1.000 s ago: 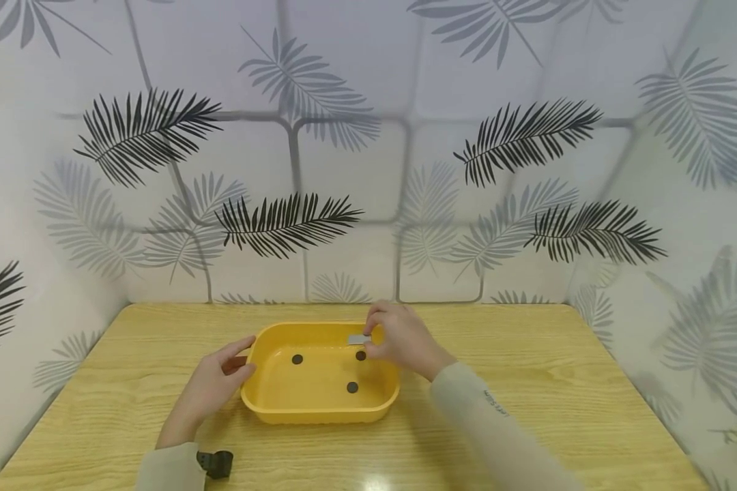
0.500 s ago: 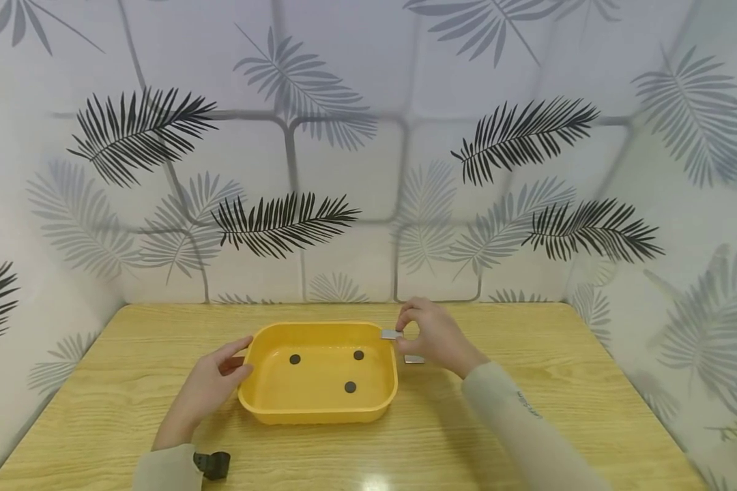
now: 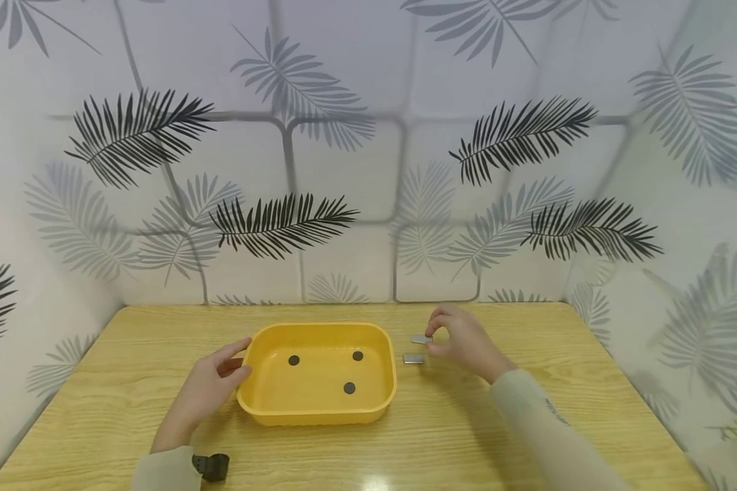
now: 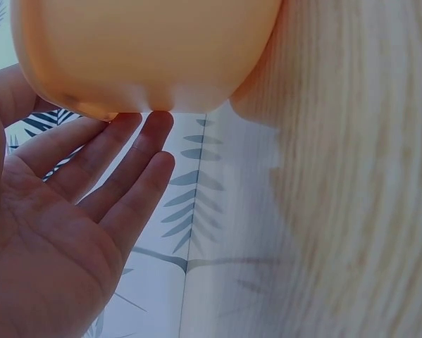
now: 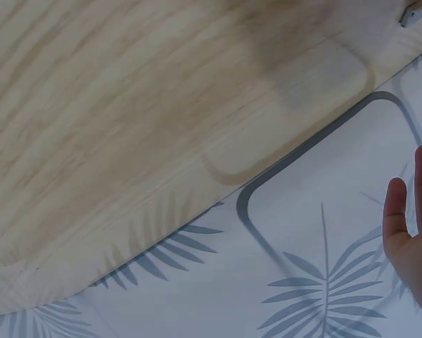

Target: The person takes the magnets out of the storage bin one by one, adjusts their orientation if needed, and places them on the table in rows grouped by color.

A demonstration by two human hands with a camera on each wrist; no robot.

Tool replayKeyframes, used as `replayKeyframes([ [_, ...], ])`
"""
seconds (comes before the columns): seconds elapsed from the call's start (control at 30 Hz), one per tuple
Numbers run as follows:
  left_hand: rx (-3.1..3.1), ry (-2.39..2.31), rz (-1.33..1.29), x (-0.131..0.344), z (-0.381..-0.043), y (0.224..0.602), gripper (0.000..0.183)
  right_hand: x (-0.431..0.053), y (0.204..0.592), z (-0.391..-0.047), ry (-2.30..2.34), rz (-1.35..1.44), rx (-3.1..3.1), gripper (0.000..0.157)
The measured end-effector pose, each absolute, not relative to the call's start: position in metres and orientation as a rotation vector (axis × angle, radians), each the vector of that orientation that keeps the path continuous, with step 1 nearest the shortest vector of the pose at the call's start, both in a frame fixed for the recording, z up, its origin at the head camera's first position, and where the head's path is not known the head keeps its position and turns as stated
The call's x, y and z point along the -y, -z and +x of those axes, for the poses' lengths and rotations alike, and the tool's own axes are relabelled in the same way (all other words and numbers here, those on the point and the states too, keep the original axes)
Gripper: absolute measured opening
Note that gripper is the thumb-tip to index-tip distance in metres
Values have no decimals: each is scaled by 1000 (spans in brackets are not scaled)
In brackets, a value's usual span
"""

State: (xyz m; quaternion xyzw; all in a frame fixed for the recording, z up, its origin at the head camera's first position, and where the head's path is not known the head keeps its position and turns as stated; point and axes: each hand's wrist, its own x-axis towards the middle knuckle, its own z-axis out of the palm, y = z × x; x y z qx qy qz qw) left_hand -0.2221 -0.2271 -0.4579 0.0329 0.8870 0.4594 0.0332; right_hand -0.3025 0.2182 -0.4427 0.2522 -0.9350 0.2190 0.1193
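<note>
A yellow oblong tub [image 3: 316,412] stands on the table with several dark round spots or discs on its floor, among them one dark disc [image 3: 349,388]. My left hand [image 3: 204,390] rests against the tub's left end; in the left wrist view its fairly straight fingers [image 4: 151,151] touch the wall. To the right of the tub, thumb and forefinger of my right hand [image 3: 467,344] pinch a small flat silver piece [image 3: 420,339], just above the tabletop. A second small silver piece [image 3: 413,359] lies on the table between tub and right hand. Their exact kind is too small to tell.
The wood-grain table [image 3: 497,423] ends at a pale wall [image 3: 356,259] with a leaf pattern, behind and on both sides. A black device [image 3: 215,468] sits at my left wrist, by the sleeve.
My right hand has carried the pinched silver piece rightward, out from over the tub to beside it. The second silver piece has come fully into sight. My left hand stays at the tub.
</note>
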Motion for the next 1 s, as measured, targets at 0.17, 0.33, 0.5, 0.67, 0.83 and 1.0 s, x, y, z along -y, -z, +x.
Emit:
replayKeyframes([
  [0.17, -2723, -1415, 91, 228, -222, 458, 59, -234, 451, -302, -639, 706, 2785, 9],
  [0.33, -2736, -1403, 101, 228, -222, 457, 59, -249, 459, -301, -658, 667, 2847, 10],
  [0.5, -2722, -1409, 106, 227, -222, 457, 59, -260, 464, -300, -646, 662, 2853, 10],
  [0.67, -2713, -1413, 110, 227, -222, 459, 59, -266, 467, -301, -637, 677, 2857, 14],
  [0.83, -2711, -1409, 110, 226, -221, 458, 60, -276, 468, -302, -636, 655, 2852, 16],
  [1.0, -2711, -1424, 112, 228, -221, 458, 60, -284, 465, -304, -656, 630, 2844, 14],
])
